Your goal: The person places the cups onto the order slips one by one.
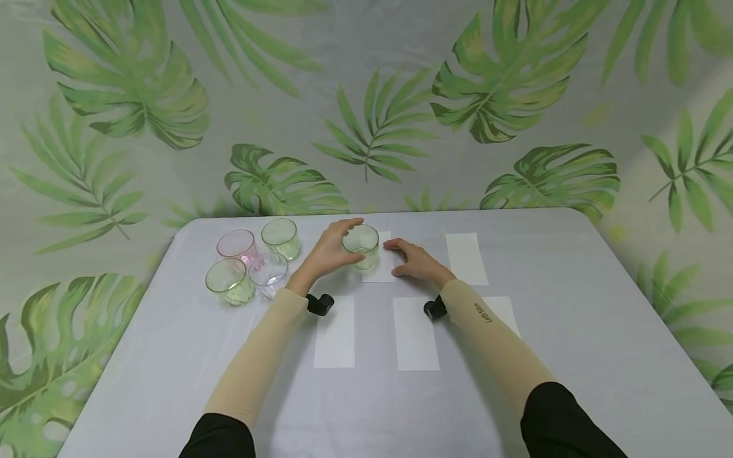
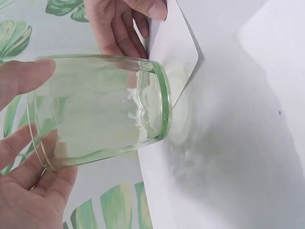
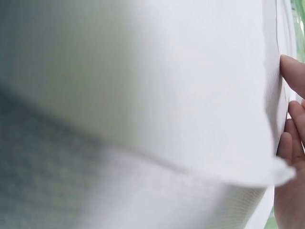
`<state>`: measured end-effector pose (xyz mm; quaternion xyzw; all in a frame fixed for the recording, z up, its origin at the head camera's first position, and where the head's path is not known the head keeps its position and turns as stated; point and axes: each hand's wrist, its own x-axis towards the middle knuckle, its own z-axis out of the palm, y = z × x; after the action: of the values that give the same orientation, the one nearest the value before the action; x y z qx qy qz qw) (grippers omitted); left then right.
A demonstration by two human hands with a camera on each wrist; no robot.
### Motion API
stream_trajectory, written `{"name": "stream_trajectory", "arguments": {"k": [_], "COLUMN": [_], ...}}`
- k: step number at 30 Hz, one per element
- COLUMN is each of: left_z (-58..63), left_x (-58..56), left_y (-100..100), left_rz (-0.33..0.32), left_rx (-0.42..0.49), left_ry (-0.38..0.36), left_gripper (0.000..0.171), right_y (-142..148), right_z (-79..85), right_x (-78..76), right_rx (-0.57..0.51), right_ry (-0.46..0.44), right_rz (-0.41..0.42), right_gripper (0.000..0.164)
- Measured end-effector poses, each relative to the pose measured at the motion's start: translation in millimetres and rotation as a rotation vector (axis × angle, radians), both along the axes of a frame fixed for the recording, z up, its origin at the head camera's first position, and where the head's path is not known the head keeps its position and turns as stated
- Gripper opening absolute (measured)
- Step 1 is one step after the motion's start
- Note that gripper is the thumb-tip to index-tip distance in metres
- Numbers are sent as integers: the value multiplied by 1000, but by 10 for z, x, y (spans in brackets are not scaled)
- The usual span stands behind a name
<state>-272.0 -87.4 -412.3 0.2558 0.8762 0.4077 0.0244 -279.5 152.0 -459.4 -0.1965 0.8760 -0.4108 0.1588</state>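
My left hand [image 1: 329,249] holds a pale green glass tumbler [image 1: 366,253] near its rim, thumb on one side and fingers on the other. The tumbler is upright and overlaps a white paper rectangle [image 1: 380,275] in the head view. In the left wrist view, its base [image 2: 162,105] is close over the white tabletop, beside the paper's corner. To the right of the tumbler is my right hand [image 1: 422,263], fingers loosely bent and nothing in its grasp. Its thumb and fingers [image 3: 296,117] show at the edge of the right wrist view.
Left of my left hand stand a pink tumbler [image 1: 236,245], a pale violet one [image 1: 269,272] and two green ones, one at the back [image 1: 280,236] and one in front [image 1: 230,280]. More white paper rectangles lie at the back right [image 1: 467,259], front left [image 1: 335,340] and front middle [image 1: 417,340].
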Motion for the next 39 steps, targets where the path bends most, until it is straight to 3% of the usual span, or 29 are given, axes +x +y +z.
{"name": "stream_trajectory", "arguments": {"k": [18,39], "left_z": [-119,-200], "left_x": [-55,-79], "left_y": [252,385], "left_rz": [-11,16], "left_rx": [-1,-45], "left_ry": [28,87], "left_gripper": [73,74], "right_y": [-31,5], "right_z": [-21,-9], "right_x": [0,-12], "right_rx": [22,60], "right_ry": [-20,-6], "right_rz": [-15,-42], "right_gripper": [67,69]}}
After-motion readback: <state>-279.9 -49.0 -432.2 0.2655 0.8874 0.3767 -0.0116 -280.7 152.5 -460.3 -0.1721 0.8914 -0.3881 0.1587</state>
